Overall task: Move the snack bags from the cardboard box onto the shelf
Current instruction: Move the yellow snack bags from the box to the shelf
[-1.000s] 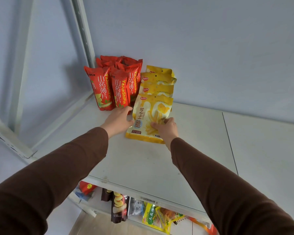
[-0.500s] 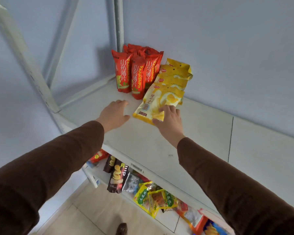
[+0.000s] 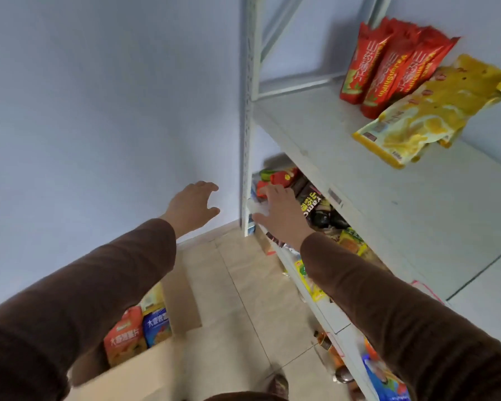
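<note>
Left hand [image 3: 193,208]: extended forward in open air, palm down. Fingers spread and loosely curved, thumb apart from them. It holds nothing and touches nothing. The blue wall [image 3: 99,111] lies beyond the fingertips.

Right hand [image 3: 278,211]: extended forward, palm down, fingers spread and nearly straight, empty. Its fingertips appear in front of the lower shelf level, just right of the white upright post [image 3: 248,111]. Whether they touch the packets there cannot be told; that area is blurred.

Both arms wear brown sleeves [image 3: 99,285].

Box [image 3: 145,369]: on the tiled floor [image 3: 243,299], below the left forearm and well short of the left fingertips. Flaps open. An orange bag [image 3: 125,340] and a blue bag [image 3: 156,325] stand upright inside, side by side and touching.

Shelf [image 3: 388,212]: top board lies up and to the right of the right fingers. On it:
- Red bags [image 3: 388,65], upright in a tight cluster near the rear corner.
- Yellow bags [image 3: 428,111], overlapping in a leaning row just right of the red bags and touching them. The front yellow bag lies nearest the board edge.

Both groups are well apart from either hand.

Lower level: assorted packets [image 3: 315,206] just beyond and right of the right fingers, including red and dark ones; further packets run along the edge under the right forearm.
</note>
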A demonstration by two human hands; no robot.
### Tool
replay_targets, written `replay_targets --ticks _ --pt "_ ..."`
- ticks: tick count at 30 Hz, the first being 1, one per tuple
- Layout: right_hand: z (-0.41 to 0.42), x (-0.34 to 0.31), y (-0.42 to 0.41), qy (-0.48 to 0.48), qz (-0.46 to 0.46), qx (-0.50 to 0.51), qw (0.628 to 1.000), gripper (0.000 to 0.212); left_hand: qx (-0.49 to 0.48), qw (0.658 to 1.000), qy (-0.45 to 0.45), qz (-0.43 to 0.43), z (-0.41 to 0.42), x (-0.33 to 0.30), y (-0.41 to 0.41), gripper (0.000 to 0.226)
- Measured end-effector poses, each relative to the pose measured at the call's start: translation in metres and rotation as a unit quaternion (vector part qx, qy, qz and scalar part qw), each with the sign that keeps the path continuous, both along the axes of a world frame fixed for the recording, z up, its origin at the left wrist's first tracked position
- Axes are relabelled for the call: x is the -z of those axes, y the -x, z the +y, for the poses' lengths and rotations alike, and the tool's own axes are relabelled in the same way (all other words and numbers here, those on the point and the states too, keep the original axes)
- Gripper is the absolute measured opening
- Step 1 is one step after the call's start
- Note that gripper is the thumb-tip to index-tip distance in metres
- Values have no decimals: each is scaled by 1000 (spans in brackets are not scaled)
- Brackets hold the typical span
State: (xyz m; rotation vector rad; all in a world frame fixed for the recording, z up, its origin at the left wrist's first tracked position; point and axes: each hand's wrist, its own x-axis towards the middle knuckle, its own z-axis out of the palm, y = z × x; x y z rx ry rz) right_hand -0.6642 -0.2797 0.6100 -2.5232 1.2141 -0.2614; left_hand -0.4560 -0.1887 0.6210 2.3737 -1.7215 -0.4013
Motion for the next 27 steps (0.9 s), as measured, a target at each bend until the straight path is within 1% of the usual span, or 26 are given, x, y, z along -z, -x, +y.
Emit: replay_targets --ticks 5,8,10,12,14,18,22,27 --pt "87 30 -89 -52 28 -69 996 59 -86 995 -28 32 123 26 -80 59" --pt "143 51 -142 -69 62 -101 991 59 -115 990 -63 58 195 41 -128 57" --pt "177 67 -176 -90 65 -112 987 59 -140 984 -81 70 239 54 -158 52" --pt "208 84 -205 -117 71 -112 984 59 -181 977 -80 81 278 73 -188 53" --pt "232 101 -231 -145 86 -109 980 59 -202 971 -89 95 309 95 -215 52" --pt "257 145 -274 -197 108 -111 968 54 -229 953 -129 150 338 138 -259 45" --pt "263 198 -306 -275 99 -68 954 59 -249 938 -153 188 344 192 -288 55" --pt "243 295 -364 -341 129 -27 931 62 -265 920 -180 226 322 290 -336 58"
